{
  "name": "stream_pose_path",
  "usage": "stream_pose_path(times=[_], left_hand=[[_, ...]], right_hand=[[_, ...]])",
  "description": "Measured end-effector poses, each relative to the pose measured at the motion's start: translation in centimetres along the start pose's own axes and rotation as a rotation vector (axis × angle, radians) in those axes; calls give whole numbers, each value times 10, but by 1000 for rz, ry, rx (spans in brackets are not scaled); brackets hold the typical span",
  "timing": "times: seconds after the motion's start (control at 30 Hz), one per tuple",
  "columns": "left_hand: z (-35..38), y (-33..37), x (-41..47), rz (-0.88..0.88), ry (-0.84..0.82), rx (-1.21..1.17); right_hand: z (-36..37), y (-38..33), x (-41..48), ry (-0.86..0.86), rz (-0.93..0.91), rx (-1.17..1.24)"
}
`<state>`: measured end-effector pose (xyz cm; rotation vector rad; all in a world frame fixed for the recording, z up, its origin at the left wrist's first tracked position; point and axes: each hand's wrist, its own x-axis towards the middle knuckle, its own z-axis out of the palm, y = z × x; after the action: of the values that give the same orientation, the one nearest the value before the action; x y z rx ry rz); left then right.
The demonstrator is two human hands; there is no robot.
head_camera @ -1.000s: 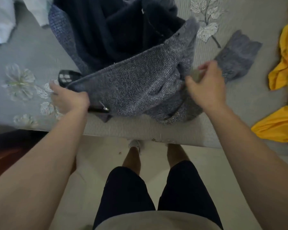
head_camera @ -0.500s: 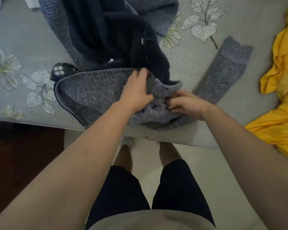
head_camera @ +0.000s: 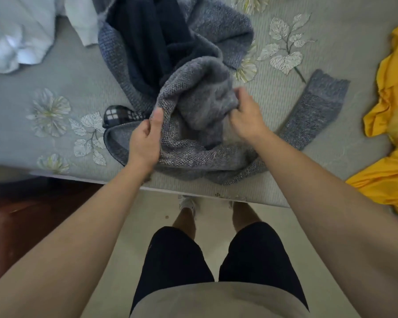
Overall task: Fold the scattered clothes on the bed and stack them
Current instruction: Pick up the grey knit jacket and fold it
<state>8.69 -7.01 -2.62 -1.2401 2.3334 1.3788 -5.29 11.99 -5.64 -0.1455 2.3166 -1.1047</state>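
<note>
There was the bed with its pale grey-green ribbed cover stitched with leaves and flowers (head_camera: 345,37), filling the upper half of the head view, its near edge running just in front of the person's legs. Across the middle of it sprawled the big grey-blue knitted cardigan (head_camera: 193,154), bunched and half turned over, its dark navy lining (head_camera: 147,42) open to the top and one long sleeve (head_camera: 317,111) stretched flat out to the right. Far right, well apart from the knit, lay a crumpled bright yellow garment (head_camera: 391,157), spilling over the bed's edge. Top left, a pale white garment (head_camera: 16,37) lay heaped, one corner just beside the cardigan's shoulder. And both hands were on the cardigan: the left hand (head_camera: 145,138) pinched a folded knit edge, thumb pointing up along it, while the right hand (head_camera: 248,115) had its fingers curled into the raised hump of fabric, lifting it clear of the bed. Tucked at the cardigan's left edge, a small black-and-white checked piece (head_camera: 117,114) peeked out, what it was unclear.
</note>
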Motion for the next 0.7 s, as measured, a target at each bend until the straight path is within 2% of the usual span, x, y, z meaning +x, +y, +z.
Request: stream_pose_path(times=[0.07, 0.1, 0.17, 0.2, 0.33, 0.5, 0.63, 0.7], left_hand=[[-31, 12, -5, 100, -66, 184], [-45, 19, -5, 153, -87, 316], [-71, 40, -3, 291, -97, 532], [-84, 56, -2, 356, -77, 563], [-145, 153, -14, 542, 52, 431], [-224, 266, -56, 626, 83, 222], [-262, 324, -91, 715, 27, -117], [-268, 339, -112, 695, -38, -296]], right_hand=[[-28, -30, 6, 211, 203, 405], [-49, -45, 10, 297, 242, 524], [-96, -75, 11, 387, 244, 566], [-120, -93, 9, 405, 216, 575], [-213, -200, -18, 382, 82, 883], [-300, -342, -76, 272, -194, 1155], [-299, -370, -131, 247, -422, 1568], [-268, -353, -138, 234, -388, 1545]])
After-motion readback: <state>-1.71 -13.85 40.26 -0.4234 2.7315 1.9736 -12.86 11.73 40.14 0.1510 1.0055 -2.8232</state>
